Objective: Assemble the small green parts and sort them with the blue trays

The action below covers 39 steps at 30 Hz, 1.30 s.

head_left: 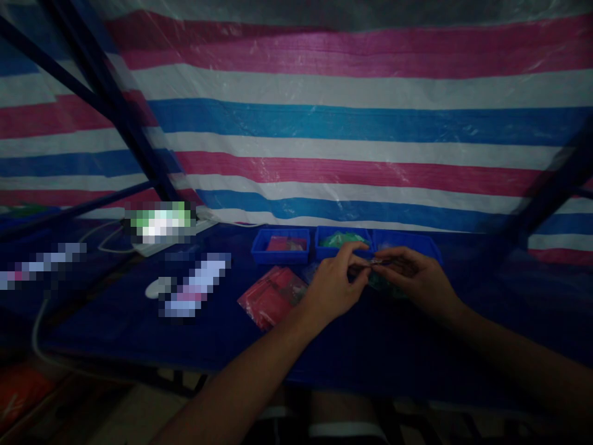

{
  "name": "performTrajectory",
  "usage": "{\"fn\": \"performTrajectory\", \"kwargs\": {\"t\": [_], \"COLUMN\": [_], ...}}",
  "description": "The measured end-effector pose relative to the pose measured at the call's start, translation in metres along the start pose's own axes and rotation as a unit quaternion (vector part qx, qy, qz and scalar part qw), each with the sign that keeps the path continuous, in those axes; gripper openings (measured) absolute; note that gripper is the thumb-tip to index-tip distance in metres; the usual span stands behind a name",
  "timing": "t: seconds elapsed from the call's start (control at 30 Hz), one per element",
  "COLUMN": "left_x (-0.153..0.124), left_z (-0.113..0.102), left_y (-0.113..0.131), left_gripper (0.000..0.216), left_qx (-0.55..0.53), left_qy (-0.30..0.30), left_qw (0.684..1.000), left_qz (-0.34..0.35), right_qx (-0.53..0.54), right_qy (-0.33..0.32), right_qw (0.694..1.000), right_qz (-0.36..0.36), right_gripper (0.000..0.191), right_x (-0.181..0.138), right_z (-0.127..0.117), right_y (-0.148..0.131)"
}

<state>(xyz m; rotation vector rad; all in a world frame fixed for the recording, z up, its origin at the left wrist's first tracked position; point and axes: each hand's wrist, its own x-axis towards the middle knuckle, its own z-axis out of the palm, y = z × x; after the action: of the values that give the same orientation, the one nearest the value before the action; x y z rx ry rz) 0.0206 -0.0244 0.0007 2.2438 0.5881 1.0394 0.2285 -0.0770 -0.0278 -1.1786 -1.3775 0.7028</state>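
Observation:
My left hand (339,278) and my right hand (414,275) meet above the blue table, fingertips almost touching. Both are closed in a pinch around a small, shiny thing (376,262), too dark and tiny to name. Left of my left hand lies a pile of clear plastic packets with red contents (271,298). Just beyond the hands stands a blue tray holding green pieces (341,239) in clear plastic. Another blue tray (281,254) contains pinkish-red packets. Behind my right hand is a third blue tray (407,241), its contents mostly hidden.
On the left of the table (139,334) are a blurred-out lit device (161,222), a white rounded object (158,288) and a pixelated strip (198,285). White cables run nearby. Dark blue frame bars (111,111) and a striped plastic sheet (352,123) enclose the back.

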Motion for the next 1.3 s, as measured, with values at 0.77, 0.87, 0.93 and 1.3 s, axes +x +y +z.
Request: {"fn": "performTrajectory", "kwargs": {"t": [0.77,0.87,0.93,1.3], "left_x": [0.002,0.001,0.0,-0.005], "left_z": [-0.003,-0.003,-0.002,-0.008], "left_y": [-0.007,-0.004,-0.004,-0.009], "left_gripper": [0.017,0.017,0.023,0.031], "left_qx": [0.019,-0.019,-0.02,0.269], "left_qy": [0.022,0.01,0.004,-0.055], "left_qw": [1.0,1.0,0.999,0.961], "left_qz": [-0.008,-0.02,-0.029,0.029], "right_qx": [-0.081,-0.087,-0.107,-0.466], "right_qy": [0.009,-0.025,-0.036,0.049], "right_qw": [0.991,0.989,0.986,0.858], "right_qz": [-0.107,-0.12,-0.126,-0.211], "right_gripper": [0.014,0.012,0.014,0.042], "right_x": [0.001,0.001,0.001,0.028], "right_z": [-0.003,-0.004,-0.004,-0.035], "right_y": [-0.002,-0.006,-0.01,0.002]}}
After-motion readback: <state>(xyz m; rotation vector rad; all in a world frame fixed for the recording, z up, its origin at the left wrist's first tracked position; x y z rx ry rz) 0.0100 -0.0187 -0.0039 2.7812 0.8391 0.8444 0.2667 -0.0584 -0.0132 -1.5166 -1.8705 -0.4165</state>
